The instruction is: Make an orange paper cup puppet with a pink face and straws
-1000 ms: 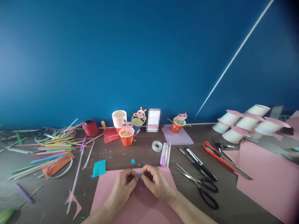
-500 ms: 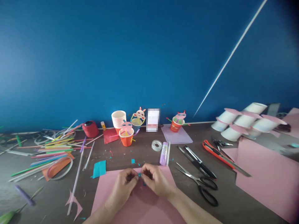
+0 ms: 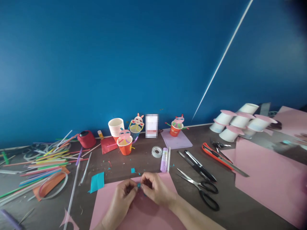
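Blue scrap (image 3: 138, 185), seemingly paper, is pinched in the closed fingertips of left hand (image 3: 122, 194) and right hand (image 3: 156, 191) over the pink sheet (image 3: 141, 218); likely light and easily torn, it is best held by its edges.

Red spool (image 3: 86, 139) (black-topped) beside scattered coloured straws (image 3: 50, 160).

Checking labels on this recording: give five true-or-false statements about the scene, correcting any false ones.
The left hand and right hand pinch a tiny blue scrap. True.
The black-handled metal scissors lie left of both hands. False: they lie right of them.
A flat pink paper sheet lies beneath both hands. True.
The rightmost red paper cup stands on yellow paper. False: on lilac paper sheets.
The round white tape roll lies left of the purple glue stick. True.
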Motion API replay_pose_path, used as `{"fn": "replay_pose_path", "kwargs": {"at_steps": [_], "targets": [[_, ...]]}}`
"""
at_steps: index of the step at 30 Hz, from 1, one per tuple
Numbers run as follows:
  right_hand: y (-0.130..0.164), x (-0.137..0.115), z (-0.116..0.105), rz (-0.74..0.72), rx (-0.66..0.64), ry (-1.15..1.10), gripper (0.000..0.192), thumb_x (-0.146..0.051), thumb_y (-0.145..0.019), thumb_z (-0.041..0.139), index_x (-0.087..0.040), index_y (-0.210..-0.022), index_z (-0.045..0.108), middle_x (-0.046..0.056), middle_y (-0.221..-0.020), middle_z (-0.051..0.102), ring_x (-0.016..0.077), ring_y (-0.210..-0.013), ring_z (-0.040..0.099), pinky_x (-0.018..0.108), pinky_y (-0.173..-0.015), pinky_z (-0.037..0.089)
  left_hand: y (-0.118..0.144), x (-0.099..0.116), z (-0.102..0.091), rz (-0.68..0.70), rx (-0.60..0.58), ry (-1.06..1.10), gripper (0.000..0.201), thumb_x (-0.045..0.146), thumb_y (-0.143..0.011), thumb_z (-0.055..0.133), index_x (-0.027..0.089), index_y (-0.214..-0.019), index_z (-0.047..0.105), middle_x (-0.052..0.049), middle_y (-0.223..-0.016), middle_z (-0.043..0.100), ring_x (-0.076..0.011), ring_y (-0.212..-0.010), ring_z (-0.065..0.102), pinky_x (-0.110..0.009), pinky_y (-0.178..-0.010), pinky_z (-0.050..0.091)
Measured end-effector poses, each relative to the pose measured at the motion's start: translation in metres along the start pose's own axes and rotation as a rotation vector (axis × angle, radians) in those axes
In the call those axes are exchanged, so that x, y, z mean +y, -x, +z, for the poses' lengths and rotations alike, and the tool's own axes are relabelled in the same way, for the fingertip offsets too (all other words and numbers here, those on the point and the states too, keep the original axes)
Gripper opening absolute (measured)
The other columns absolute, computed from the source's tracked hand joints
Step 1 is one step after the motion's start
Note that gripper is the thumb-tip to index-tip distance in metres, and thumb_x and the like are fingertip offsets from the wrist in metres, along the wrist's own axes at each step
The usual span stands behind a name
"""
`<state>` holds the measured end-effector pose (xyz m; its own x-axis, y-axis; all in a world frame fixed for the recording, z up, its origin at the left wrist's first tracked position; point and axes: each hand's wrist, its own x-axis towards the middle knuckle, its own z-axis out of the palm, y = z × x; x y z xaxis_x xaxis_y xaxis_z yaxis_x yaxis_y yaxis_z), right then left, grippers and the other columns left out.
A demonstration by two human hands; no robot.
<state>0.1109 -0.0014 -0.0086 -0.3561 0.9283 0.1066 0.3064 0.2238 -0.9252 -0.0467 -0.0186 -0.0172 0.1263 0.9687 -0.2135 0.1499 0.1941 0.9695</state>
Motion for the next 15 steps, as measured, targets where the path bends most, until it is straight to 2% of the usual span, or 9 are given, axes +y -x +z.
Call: {"fn": "replay_pose_path", "kwargs": {"at_steps": [10, 15], "targets": [[0.0009, -0.0037, 0.0024, 0.021, -0.033, -0.023, 0.007, -0.012, -0.07, 0.049, -0.016, -0.065, 0.051, -0.005, -0.054, 0.046, 0.0076, -0.049, 0.041, 0.017, -0.046, 0.03, 0.0064, 0.0004, -0.0073, -0.022, -0.011, 0.066, 0.027, 0.041, -0.07, 0.06, 0.015, -0.069, 0.057, 0.005, -0.049, 0.046, -0.0048, -0.036, 0.036, -0.016, -0.035, 0.028], [0.0, -0.0033, 0.0014, 0.022, -0.043, -0.013, 0.007, -0.013, -0.071, 0.048, -0.016, -0.066, 0.051, -0.005, -0.054, 0.044, 0.0072, -0.049, 0.039, 0.017, -0.045, 0.029, 0.0074, 0.0006, -0.0038, -0.044, 0.05, 0.181, 0.036, 0.049, -0.066, 0.063, 0.015, -0.077, 0.059, 0.004, -0.056, 0.051, -0.0045, -0.037, 0.037, -0.016, -0.035, 0.029]]}}
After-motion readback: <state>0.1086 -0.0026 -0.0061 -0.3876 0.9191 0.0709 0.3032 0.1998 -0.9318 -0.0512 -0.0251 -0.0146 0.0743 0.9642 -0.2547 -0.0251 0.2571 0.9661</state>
